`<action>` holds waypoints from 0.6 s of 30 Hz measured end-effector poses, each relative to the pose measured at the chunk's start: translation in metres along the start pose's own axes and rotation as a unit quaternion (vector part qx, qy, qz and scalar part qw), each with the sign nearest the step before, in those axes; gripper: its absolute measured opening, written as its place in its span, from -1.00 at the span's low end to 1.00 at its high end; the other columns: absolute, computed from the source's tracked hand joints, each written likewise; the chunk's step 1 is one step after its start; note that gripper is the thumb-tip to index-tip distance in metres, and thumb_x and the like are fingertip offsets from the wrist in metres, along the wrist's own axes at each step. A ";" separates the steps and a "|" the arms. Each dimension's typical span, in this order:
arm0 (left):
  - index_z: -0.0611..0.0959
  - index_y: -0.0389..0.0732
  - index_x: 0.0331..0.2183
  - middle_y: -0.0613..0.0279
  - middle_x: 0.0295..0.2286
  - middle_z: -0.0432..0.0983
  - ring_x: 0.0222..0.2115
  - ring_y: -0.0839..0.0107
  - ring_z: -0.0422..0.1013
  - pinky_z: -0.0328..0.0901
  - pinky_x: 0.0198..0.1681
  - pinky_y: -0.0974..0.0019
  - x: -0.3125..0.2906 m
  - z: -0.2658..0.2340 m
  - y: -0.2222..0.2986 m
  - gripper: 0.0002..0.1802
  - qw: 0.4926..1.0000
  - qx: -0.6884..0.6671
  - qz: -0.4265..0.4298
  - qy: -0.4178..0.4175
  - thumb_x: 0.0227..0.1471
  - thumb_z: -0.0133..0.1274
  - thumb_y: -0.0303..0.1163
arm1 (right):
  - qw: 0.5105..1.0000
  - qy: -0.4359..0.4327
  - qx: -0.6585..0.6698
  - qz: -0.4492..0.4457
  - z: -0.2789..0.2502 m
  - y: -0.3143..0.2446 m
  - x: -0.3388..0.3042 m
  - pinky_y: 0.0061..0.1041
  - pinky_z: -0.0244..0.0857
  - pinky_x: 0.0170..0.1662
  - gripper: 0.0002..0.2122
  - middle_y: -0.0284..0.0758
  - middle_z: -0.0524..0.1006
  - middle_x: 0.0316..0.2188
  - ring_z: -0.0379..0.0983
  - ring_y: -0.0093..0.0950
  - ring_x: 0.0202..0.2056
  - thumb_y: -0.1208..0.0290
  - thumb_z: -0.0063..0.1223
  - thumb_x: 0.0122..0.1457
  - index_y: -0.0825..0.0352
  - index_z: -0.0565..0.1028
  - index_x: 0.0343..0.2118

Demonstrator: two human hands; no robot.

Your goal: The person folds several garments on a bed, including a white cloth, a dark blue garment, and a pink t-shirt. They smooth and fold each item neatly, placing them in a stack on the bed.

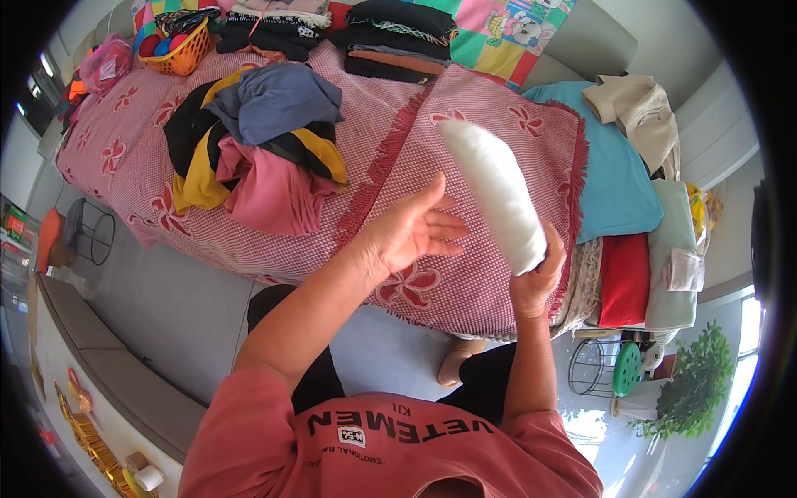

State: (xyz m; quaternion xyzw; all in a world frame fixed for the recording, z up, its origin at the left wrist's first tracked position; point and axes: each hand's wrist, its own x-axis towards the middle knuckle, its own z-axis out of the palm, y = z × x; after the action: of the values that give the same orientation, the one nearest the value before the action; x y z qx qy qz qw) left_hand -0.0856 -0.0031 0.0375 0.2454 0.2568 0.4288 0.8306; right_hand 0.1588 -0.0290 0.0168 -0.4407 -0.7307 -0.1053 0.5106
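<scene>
Head view: rounded white bundle (498, 195) in right hand (540, 278) over fringed blanket (477, 290).

A long daybed, draped in a pink-and-white cloth (365, 220) with flower motifs, runs across the room, with a grey backrest (594, 46) and a pale wall (671, 40) beyond its far side. Smooth grey floor (187, 307) stretches along the daybed's near side, where a brown cushioned bench (137, 365) stands across from its left part. Past the daybed's right end are a green stool (627, 369), a leafy plant (697, 383) and a bright window (750, 328), daylight (591, 425) glaring on the floor.
</scene>
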 end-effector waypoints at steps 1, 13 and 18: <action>0.37 -0.32 0.11 -0.09 0.00 0.43 0.02 0.08 0.43 0.42 -0.01 -0.10 -0.002 0.002 -0.002 -0.15 0.993 -0.036 -0.018 -0.108 0.10 0.06 0.23 | 0.996 -0.016 0.057 -0.062 0.004 0.004 0.002 -0.26 0.35 0.09 -0.45 -0.11 0.48 -0.03 0.45 -0.17 0.05 0.58 0.35 0.00 0.35 0.27 0.02; 0.35 -0.26 0.12 0.11 -0.01 0.41 0.05 0.20 0.36 0.28 0.17 0.05 0.002 0.009 -0.029 -0.33 0.986 -0.132 0.104 0.023 -0.07 0.15 -0.61 | 0.990 -0.012 -0.114 -0.081 0.014 -0.016 0.001 -0.02 0.04 0.28 -0.39 -0.01 0.26 0.19 0.17 0.03 0.23 0.77 0.07 -0.10 0.39 0.32 0.12; 0.35 -0.24 0.11 0.13 -0.02 0.41 0.05 0.21 0.36 0.27 0.18 0.09 0.001 0.011 -0.025 -0.31 0.975 -0.150 0.159 0.031 -0.10 0.15 -0.64 | 0.783 -0.083 0.486 0.380 0.018 -0.015 -0.011 -0.26 0.03 0.34 -0.37 -0.11 0.16 0.30 0.16 -0.16 0.29 0.42 -0.05 0.33 0.40 -0.07 0.36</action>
State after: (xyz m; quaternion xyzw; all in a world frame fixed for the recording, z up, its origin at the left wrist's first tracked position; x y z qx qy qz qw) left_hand -0.0636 -0.0166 0.0297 0.1422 0.1728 0.5967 0.7706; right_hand 0.1361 -0.0329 0.0037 -0.3826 -0.4983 0.5036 0.5930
